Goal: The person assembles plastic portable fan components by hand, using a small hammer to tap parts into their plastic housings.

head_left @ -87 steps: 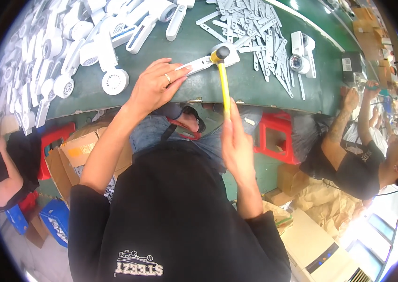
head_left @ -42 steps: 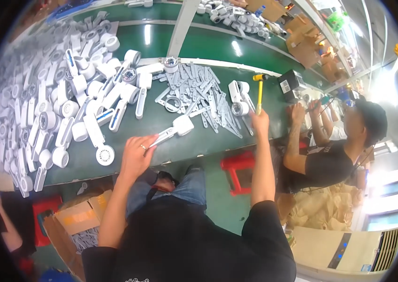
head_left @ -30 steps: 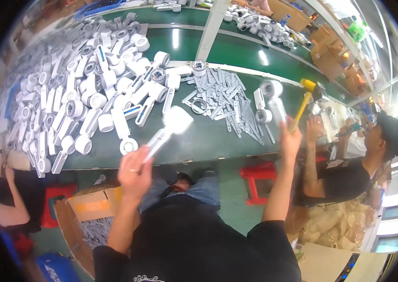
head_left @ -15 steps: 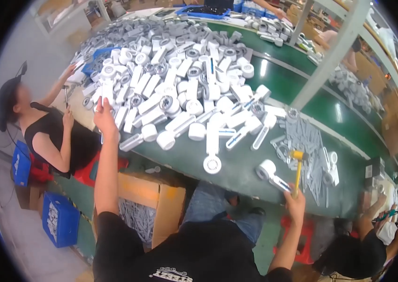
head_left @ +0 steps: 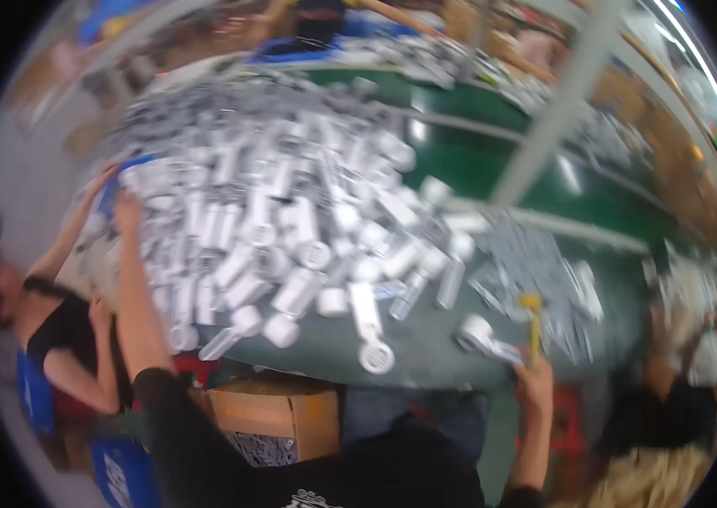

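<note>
My right hand (head_left: 534,379) is wrapped round the handle of a small yellow hammer (head_left: 531,303), its head upright above the table's near edge. Just left of that hand lies a white part with a round head and a long handle (head_left: 475,328). My left arm stretches to the far left, where my left hand (head_left: 127,210) is at the edge of a large pile of white plastic parts (head_left: 295,216). Motion smears those fingers, so whether they hold anything is unclear. Next to it shows a blue bin (head_left: 111,193).
Flat grey strips (head_left: 532,262) lie heaped on the green table (head_left: 413,360) at right. A cardboard box (head_left: 316,415) stands below the near edge. At left sits a co-worker (head_left: 71,356), one hand near the blue bin. A pale post (head_left: 549,114) rises behind the table.
My left hand has moved left and away from the pile's middle. The view has shifted and blurred. My right hand keeps hold of the hammer.
</note>
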The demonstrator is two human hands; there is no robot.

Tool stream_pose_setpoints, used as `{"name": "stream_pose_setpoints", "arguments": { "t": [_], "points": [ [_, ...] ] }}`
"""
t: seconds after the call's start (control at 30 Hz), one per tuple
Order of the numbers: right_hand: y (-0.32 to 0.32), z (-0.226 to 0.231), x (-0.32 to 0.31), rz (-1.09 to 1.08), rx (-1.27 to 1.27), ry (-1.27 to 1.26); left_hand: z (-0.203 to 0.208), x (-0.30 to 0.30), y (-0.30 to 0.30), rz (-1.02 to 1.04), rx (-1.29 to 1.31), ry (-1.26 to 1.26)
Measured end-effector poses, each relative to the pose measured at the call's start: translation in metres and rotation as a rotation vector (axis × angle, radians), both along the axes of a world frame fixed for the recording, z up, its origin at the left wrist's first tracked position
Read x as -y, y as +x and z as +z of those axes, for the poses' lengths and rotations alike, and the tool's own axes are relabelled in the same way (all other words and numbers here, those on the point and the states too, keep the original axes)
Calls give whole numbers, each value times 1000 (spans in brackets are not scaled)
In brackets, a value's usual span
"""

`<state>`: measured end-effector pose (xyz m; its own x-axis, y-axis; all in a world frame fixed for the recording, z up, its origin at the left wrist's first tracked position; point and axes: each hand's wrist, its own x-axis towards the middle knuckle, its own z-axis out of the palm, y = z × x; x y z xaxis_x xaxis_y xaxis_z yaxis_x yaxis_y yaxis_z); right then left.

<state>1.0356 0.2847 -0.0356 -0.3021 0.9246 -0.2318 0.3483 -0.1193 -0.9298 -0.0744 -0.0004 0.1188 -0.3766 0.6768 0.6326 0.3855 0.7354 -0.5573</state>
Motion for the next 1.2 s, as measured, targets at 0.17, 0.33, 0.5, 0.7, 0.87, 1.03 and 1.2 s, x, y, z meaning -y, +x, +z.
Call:
{"name": "stream_pose_setpoints", "arguments": {
  "t": [0.17,0.33,0.5,0.7,0.87,1.03,1.2],
  "points": [
    [-19,40,-2,22,137,-68,-36,-187,270,-639,494,497],
    [-19,56,5,42,51,-69,-26,-275,617,-1499,1024,-128],
    [-12,54,8,55,-31,-89,-63,-341,763,-1594,901,-487],
    [-27,58,10,112,-34,-66,-75,-344,756,-1488,953,-517],
    [-25,69,11,80,-38,-49,-5,-250,690,-1304,1232,2],
    [-18,69,12,48,12,-39,11,-133,538,-828,1031,587],
    [-25,57,7,76,8,-22,52,-44,350,-479,733,724]
  ]
}}
